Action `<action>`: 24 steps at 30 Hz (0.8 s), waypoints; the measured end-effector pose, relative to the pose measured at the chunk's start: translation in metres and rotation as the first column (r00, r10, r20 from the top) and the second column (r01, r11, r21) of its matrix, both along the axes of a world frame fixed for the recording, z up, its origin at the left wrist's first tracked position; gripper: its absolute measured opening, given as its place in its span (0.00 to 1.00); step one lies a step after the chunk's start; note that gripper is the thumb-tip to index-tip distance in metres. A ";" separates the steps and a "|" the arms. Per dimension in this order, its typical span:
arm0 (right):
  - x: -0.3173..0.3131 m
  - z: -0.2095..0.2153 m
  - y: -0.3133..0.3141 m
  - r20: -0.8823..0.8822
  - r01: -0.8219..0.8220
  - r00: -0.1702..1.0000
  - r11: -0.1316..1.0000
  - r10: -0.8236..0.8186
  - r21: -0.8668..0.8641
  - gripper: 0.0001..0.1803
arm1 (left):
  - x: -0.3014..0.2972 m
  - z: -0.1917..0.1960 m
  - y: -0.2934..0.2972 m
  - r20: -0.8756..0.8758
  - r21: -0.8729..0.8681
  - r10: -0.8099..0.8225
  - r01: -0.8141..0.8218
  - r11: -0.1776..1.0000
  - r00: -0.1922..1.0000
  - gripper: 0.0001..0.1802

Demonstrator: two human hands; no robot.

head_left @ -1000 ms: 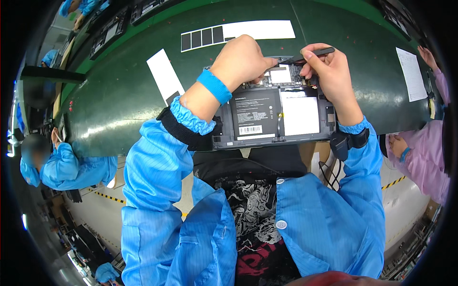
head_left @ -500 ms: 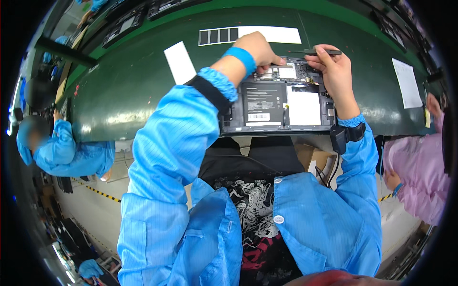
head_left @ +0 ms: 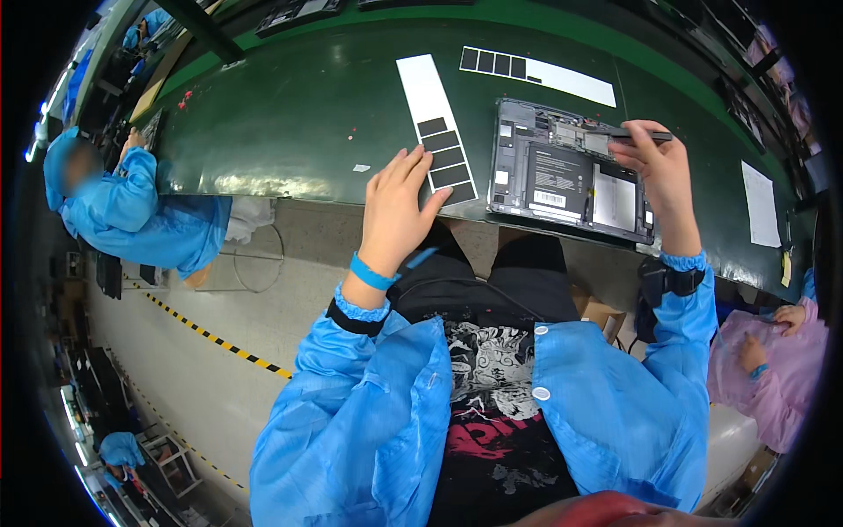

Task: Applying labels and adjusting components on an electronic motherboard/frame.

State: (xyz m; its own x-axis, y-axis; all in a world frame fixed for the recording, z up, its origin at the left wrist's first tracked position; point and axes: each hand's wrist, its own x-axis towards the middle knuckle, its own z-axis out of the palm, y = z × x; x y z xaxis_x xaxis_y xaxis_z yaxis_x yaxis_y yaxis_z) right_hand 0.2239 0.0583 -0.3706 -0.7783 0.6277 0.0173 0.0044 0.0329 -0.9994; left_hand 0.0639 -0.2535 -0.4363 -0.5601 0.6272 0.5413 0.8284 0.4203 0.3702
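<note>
An opened tablet (head_left: 562, 176) lies back-up on the green bench (head_left: 290, 123), its battery and boards exposed. My right hand (head_left: 657, 167) rests over its right end and grips a thin dark pen-like tool (head_left: 641, 135) that points left above the tablet. My left hand (head_left: 397, 206) lies flat at the bench's near edge, fingers spread, its fingertips on the lower end of a white backing strip (head_left: 436, 123) carrying several black rectangular pads. The hand holds nothing.
A second white strip with black pads (head_left: 537, 72) lies behind the tablet. A white paper sheet (head_left: 760, 204) sits at the right. A person in blue (head_left: 132, 211) works at the left, another in pink (head_left: 773, 369) at the right.
My left hand left the tablet and moved left to the strip of black pads. The view shifted, so the tablet now sits to the right. My right hand kept the tool.
</note>
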 end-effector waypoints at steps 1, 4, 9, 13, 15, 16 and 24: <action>-0.007 0.004 -0.019 0.014 -0.064 0.998 0.998 0.064 0.029 0.16 | 0.001 -0.001 0.000 -0.079 -0.032 0.009 -0.011 0.999 0.997 0.19; -0.052 0.007 -0.068 -0.008 -0.211 0.977 0.967 0.215 0.145 0.14 | -0.008 0.016 0.004 0.208 -0.133 0.049 -0.022 0.991 0.977 0.20; -0.136 -0.019 -0.087 0.100 -0.170 0.985 0.886 0.141 0.430 0.15 | -0.037 -0.005 0.033 -0.054 -0.109 0.050 -0.056 0.993 0.997 0.27; -0.154 -0.035 -0.089 0.159 -0.164 0.983 0.824 0.091 0.542 0.16 | -0.036 -0.013 0.035 -0.057 -0.115 0.061 -0.068 0.991 0.996 0.30; -0.153 -0.033 -0.095 0.179 -0.171 0.980 0.804 0.081 0.570 0.15 | -0.033 -0.013 0.033 -0.053 -0.127 0.082 -0.088 0.988 0.995 0.31; -0.155 -0.038 -0.094 0.184 -0.175 0.979 0.805 0.082 0.567 0.15 | -0.033 -0.013 0.032 -0.048 -0.130 0.083 -0.088 0.988 0.995 0.31; -0.158 -0.045 -0.096 0.107 -0.165 0.986 0.861 0.129 0.481 0.13 | -0.034 -0.012 0.034 -0.095 -0.150 0.094 -0.108 0.983 0.991 0.30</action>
